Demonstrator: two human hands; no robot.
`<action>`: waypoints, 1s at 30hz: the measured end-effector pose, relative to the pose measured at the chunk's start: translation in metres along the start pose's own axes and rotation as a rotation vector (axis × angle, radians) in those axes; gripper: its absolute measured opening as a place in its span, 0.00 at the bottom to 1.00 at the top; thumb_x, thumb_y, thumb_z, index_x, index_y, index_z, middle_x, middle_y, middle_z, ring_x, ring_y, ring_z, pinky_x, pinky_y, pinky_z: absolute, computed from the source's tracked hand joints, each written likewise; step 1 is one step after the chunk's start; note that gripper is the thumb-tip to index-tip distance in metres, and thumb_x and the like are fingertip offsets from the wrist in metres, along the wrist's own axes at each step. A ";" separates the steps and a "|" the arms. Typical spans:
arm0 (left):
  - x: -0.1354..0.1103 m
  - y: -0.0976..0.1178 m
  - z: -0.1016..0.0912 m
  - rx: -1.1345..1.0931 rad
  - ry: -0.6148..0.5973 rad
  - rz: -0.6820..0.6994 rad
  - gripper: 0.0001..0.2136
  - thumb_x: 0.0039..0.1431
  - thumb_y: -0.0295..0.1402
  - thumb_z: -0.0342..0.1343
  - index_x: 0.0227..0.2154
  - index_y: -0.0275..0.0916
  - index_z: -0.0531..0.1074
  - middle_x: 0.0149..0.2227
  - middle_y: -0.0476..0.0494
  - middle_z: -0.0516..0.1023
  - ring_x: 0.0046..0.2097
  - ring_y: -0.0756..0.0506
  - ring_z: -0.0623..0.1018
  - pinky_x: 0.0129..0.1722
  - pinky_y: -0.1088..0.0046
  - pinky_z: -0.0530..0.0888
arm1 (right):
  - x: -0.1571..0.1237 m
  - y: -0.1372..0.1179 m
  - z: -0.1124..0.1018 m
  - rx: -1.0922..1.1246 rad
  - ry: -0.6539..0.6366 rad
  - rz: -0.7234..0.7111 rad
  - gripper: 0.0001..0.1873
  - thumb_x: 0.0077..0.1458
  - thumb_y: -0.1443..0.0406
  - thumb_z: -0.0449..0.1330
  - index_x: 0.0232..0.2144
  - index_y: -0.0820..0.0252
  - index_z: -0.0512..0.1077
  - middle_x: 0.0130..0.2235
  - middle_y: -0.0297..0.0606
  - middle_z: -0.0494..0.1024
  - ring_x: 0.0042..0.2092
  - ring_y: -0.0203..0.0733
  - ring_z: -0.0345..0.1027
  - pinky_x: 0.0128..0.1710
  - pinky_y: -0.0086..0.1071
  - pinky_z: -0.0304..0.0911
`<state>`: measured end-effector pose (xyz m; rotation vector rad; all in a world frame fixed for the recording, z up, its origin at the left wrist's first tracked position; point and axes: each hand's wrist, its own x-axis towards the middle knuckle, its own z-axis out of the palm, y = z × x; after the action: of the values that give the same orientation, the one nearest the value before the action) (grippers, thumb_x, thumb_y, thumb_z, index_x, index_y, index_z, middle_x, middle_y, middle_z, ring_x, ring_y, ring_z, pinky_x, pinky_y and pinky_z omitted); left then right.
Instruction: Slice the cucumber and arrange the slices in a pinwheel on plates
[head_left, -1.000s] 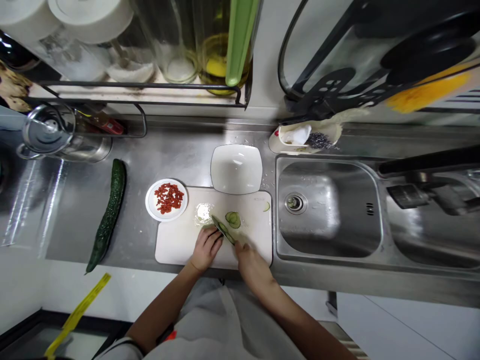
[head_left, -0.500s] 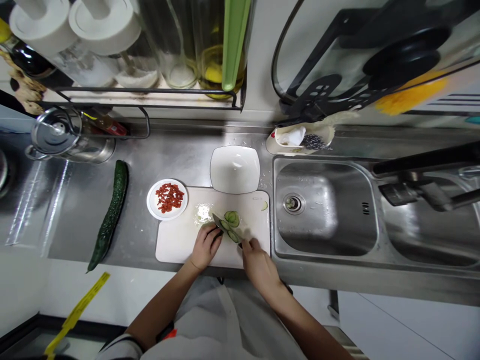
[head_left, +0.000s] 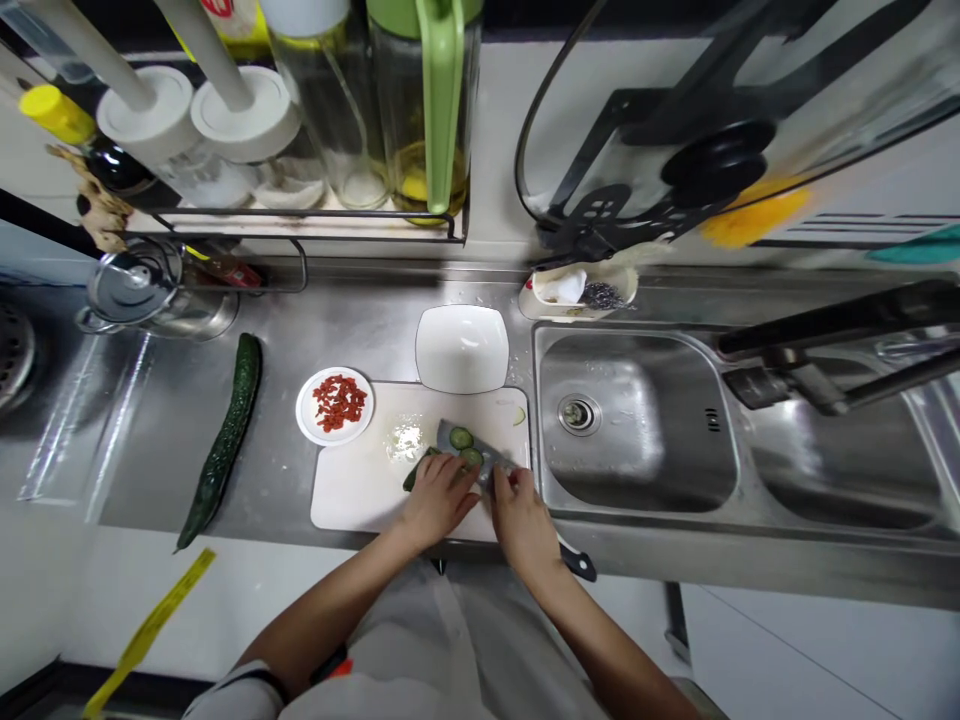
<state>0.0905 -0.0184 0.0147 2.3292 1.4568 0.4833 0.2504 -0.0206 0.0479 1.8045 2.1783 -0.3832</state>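
On the white cutting board [head_left: 360, 490] my left hand [head_left: 439, 500] rests curled over a cucumber piece [head_left: 416, 468], fingertips touching the slices on the blade. My right hand [head_left: 521, 520] grips a knife [head_left: 480, 452] whose blade lies flat on the board with cucumber slices [head_left: 465, 445] on it; the black handle end [head_left: 577, 562] sticks out behind the hand. A small pile of chopped white bits [head_left: 403, 440] lies on the board's left part. One stray slice [head_left: 519, 415] sits near the board's right edge.
An empty white square bowl [head_left: 462, 348] stands behind the board, a small plate of red berries [head_left: 335, 405] at its left. A whole cucumber [head_left: 225, 435] lies on the steel counter further left. The sink [head_left: 637, 420] is to the right. A metal pot [head_left: 150, 290] and bottle rack stand at the back.
The knife blade went from upright cutting to lying flat with slices on it. My left hand shifted right toward the blade. The camera view tilted upward.
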 end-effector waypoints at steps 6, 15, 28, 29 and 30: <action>0.018 -0.012 0.000 0.036 0.022 -0.003 0.18 0.59 0.38 0.53 0.50 0.39 0.68 0.46 0.37 0.71 0.50 0.39 0.69 0.52 0.54 0.65 | -0.013 0.004 -0.008 -0.001 -0.054 0.043 0.17 0.60 0.70 0.48 0.51 0.59 0.63 0.43 0.44 0.64 0.33 0.36 0.69 0.32 0.29 0.61; 0.026 -0.016 0.009 0.001 0.073 -0.023 0.16 0.58 0.38 0.54 0.47 0.37 0.71 0.44 0.34 0.72 0.47 0.38 0.72 0.48 0.52 0.70 | -0.046 0.019 -0.029 0.080 -0.218 0.110 0.14 0.60 0.68 0.48 0.46 0.55 0.66 0.43 0.41 0.64 0.28 0.34 0.69 0.26 0.28 0.56; -0.036 -0.035 0.005 -0.247 0.325 -0.231 0.13 0.59 0.30 0.54 0.48 0.38 0.67 0.49 0.37 0.72 0.53 0.43 0.71 0.52 0.57 0.72 | -0.029 0.015 -0.024 0.352 -0.255 -0.029 0.17 0.62 0.68 0.45 0.50 0.57 0.67 0.41 0.40 0.71 0.34 0.37 0.71 0.30 0.27 0.58; -0.038 -0.035 0.009 -0.242 0.332 -0.220 0.13 0.59 0.30 0.54 0.48 0.38 0.67 0.48 0.37 0.72 0.52 0.43 0.72 0.52 0.56 0.72 | -0.026 0.010 -0.025 0.321 -0.270 -0.051 0.17 0.63 0.68 0.45 0.51 0.56 0.66 0.40 0.40 0.72 0.34 0.37 0.71 0.29 0.27 0.57; -0.038 -0.036 0.012 -0.236 0.343 -0.212 0.13 0.59 0.30 0.54 0.48 0.38 0.67 0.48 0.37 0.73 0.52 0.43 0.72 0.52 0.56 0.72 | -0.023 0.005 -0.025 0.289 -0.280 -0.065 0.18 0.63 0.68 0.45 0.51 0.55 0.66 0.40 0.40 0.72 0.34 0.37 0.72 0.27 0.27 0.56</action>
<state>0.0521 -0.0397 -0.0165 1.9488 1.6702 0.9729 0.2580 -0.0305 0.0798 1.6958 2.0697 -0.9470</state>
